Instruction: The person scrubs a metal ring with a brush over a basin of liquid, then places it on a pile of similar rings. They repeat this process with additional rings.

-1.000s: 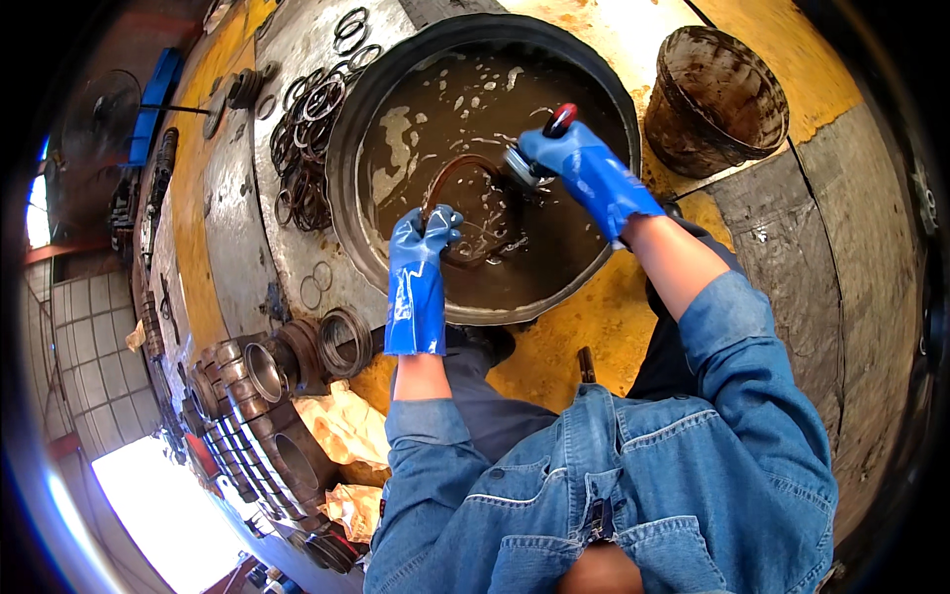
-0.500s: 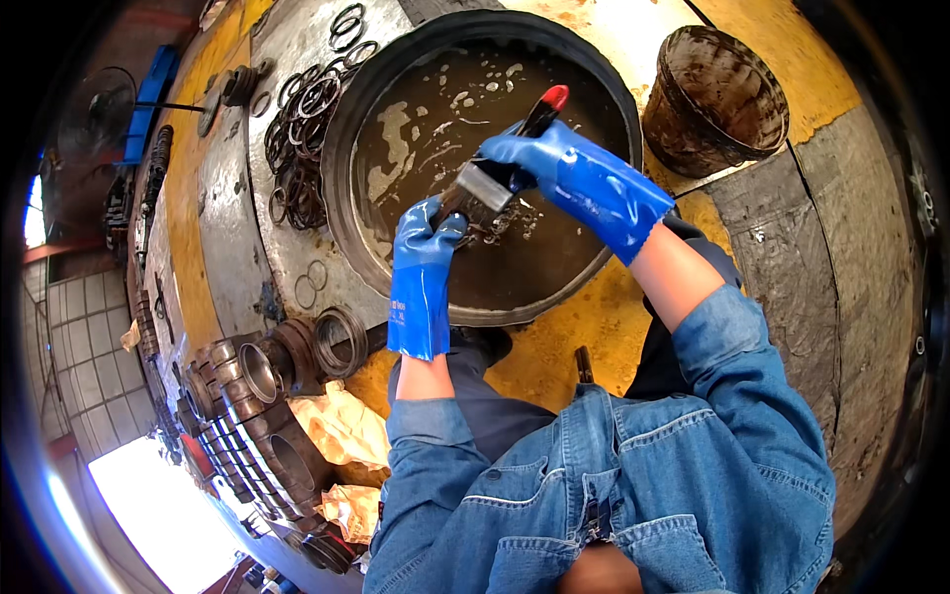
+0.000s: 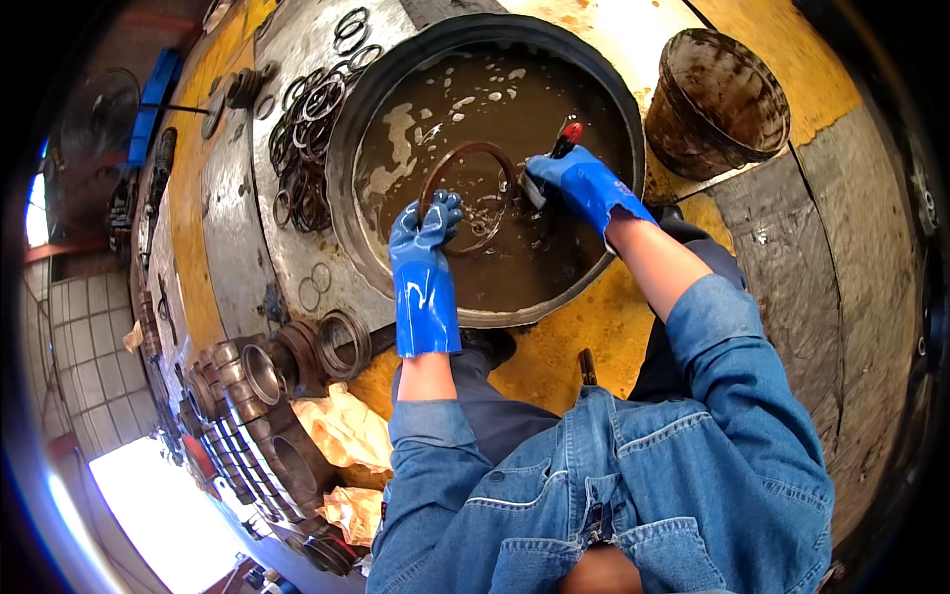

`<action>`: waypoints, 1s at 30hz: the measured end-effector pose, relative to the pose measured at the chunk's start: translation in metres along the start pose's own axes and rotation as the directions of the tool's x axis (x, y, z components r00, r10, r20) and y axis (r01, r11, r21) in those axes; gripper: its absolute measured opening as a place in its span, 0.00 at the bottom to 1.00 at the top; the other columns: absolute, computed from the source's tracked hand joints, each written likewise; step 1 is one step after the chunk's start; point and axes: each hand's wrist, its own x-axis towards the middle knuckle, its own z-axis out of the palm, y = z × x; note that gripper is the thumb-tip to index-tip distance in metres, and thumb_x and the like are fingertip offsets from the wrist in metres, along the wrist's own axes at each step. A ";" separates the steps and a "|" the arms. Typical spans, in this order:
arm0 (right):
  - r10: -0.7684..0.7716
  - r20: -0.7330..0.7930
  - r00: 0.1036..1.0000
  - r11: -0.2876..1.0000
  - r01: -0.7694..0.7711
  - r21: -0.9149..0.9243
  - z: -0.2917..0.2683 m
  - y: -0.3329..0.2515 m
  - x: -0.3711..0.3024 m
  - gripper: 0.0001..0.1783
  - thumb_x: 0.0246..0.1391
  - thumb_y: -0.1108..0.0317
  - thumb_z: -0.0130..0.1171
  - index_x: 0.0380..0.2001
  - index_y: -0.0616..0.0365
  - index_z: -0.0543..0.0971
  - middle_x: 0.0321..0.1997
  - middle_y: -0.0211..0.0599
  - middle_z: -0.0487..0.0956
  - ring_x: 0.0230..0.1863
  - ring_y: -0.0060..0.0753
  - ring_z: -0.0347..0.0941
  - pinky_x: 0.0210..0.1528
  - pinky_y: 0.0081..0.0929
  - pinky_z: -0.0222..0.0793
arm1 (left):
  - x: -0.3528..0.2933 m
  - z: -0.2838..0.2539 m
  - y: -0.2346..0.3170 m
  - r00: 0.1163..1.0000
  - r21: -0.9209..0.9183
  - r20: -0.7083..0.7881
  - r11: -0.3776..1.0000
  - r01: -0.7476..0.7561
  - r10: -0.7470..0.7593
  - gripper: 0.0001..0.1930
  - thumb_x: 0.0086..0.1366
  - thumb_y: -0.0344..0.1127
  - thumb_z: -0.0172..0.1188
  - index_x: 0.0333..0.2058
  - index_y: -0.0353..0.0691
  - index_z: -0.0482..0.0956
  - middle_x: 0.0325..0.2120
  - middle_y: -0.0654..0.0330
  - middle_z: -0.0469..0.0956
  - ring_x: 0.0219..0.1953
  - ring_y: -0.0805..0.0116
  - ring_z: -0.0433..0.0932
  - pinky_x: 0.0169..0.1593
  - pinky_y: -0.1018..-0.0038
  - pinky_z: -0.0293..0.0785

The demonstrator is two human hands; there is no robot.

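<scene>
Both my hands wear blue rubber gloves. My left hand is closed on the near left side of a brown metal ring, which stands tilted over a round black tub of murky brown water. Gripped in my right hand is a brush with a red-tipped dark handle. The brush's metal-banded head points down beside the ring's right side; its bristles are hard to make out against the water. Patches of foam float on the surface.
Left of the tub lies a heap of dark rings, with two thin rings nearer me. A grimy bucket stands at the right. Cylindrical metal parts and crumpled brown paper lie at the lower left.
My right hand with the brush has moved down and right, away from my left hand. The ring now shows in full view, tilted up in my left hand.
</scene>
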 end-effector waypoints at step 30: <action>-0.764 0.636 0.107 -0.105 0.952 -0.287 0.032 0.000 -0.062 0.16 0.50 0.69 0.72 0.44 0.51 0.84 0.47 0.38 0.87 0.29 0.47 0.84 0.31 0.38 0.81 | 0.003 0.006 -0.002 0.962 -0.281 -0.103 0.935 0.215 -0.252 0.19 0.79 0.37 0.54 0.57 0.28 0.76 0.48 0.46 0.85 0.47 0.54 0.85 0.54 0.60 0.83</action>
